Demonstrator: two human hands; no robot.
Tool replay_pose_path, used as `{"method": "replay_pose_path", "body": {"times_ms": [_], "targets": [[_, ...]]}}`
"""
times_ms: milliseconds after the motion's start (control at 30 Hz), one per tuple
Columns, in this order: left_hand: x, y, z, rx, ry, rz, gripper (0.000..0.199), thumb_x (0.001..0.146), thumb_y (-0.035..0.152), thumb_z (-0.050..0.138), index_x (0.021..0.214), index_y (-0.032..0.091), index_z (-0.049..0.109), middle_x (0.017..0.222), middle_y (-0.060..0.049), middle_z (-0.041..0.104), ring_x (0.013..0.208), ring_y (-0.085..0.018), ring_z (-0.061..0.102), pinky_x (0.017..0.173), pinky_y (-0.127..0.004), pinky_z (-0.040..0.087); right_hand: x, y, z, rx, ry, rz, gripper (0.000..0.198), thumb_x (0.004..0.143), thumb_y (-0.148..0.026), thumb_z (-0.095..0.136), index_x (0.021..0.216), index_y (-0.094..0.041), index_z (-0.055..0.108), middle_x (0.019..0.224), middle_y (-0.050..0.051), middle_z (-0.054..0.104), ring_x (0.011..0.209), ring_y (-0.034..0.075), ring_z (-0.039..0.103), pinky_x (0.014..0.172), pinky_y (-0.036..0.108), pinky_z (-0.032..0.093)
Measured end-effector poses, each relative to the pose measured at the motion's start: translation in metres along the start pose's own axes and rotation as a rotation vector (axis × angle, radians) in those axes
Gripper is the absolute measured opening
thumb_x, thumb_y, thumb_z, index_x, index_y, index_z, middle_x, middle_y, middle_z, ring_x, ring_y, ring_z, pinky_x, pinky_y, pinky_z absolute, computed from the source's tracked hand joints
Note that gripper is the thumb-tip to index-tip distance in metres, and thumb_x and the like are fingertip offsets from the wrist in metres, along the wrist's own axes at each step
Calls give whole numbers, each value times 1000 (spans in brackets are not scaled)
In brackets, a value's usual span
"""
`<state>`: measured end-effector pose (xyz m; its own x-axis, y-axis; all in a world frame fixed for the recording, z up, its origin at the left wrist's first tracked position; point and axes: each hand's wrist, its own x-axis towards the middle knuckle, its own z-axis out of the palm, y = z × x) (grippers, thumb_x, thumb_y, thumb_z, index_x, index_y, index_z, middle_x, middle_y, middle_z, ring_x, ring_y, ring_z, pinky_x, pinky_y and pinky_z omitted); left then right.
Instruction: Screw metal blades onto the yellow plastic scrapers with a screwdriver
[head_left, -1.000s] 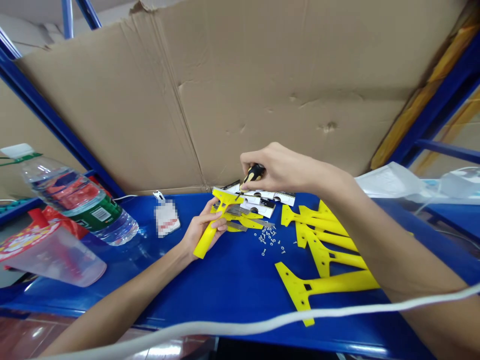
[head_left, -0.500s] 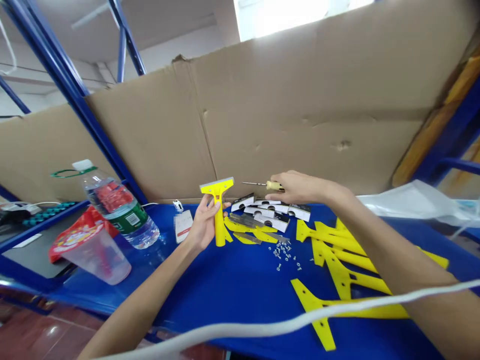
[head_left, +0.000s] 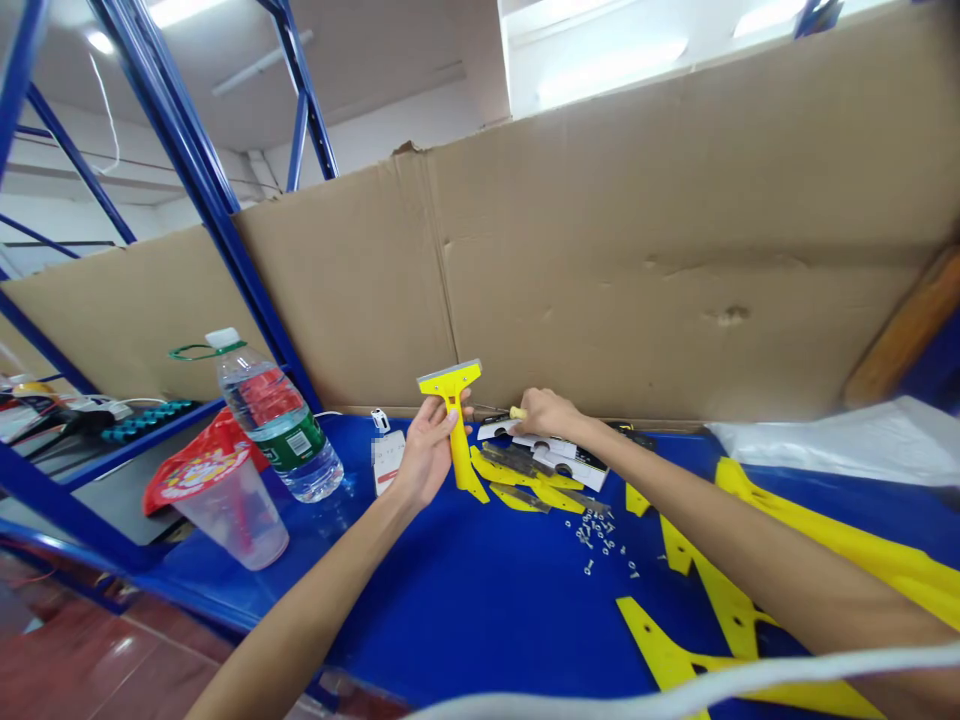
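Note:
My left hand (head_left: 429, 448) is closed round the handle of a yellow scraper (head_left: 455, 425), held upright with its wide head and metal edge at the top. My right hand (head_left: 545, 413) grips a screwdriver (head_left: 517, 413) by its pale yellow handle, the thin shaft pointing left toward the scraper. Below it lie black-and-white blade boxes (head_left: 568, 462). In front of these are yellow blade covers and loose metal blades (head_left: 517, 458), partly overlapping. Small screws and nuts (head_left: 596, 535) are scattered on the blue tabletop (head_left: 450, 590).
Several yellow scraper handles (head_left: 667, 655) lie on the right, partly behind my right forearm. A large water bottle (head_left: 281, 425) and a plastic cup (head_left: 232, 510) stand on the left. A tall cardboard sheet (head_left: 600, 270) closes the back. A white cable (head_left: 675, 700) crosses the front.
My right hand with the screwdriver has come down and closer to the blade boxes. The left hand still holds the scraper up. The view has shifted left.

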<state>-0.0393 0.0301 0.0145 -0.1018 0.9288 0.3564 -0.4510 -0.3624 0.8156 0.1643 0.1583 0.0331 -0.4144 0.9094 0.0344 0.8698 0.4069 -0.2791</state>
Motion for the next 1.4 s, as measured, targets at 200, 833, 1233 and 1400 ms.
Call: {"method": "replay_pose_path", "body": {"times_ms": [200,833,1233,1400], "targets": [[4,5,-2,-34,16,13,33,89,21,86,117,20,68,153,-14,67,118,-23,73,95,-34,61,-16,10,3,106,187,-103,66,86,-44,87,141,-19,61,135,15,78,124,33,72,86,34,53],[53,90,121,-75,-277,407,37,87,10,85,116,27,69,142,-3,72,118,-19,73,112,-40,57,-107,69,-46,38,713,-913,44,79,5,50,108,-24,66,144,8,76,123,23,77,87,34,63],[69,52,162,-38,-326,317,55,73,8,96,120,24,71,119,-7,77,114,-29,78,109,-55,61,-123,62,-75,615,591,-627,8,88,-22,67,91,-24,73,128,11,83,114,29,80,97,41,59],[80,52,149,-24,-380,263,63,74,6,94,129,23,69,109,-5,77,111,-27,77,109,-53,62,-120,60,-74,775,514,-494,16,89,-38,80,89,-23,78,100,6,83,87,24,74,79,35,56]]}}
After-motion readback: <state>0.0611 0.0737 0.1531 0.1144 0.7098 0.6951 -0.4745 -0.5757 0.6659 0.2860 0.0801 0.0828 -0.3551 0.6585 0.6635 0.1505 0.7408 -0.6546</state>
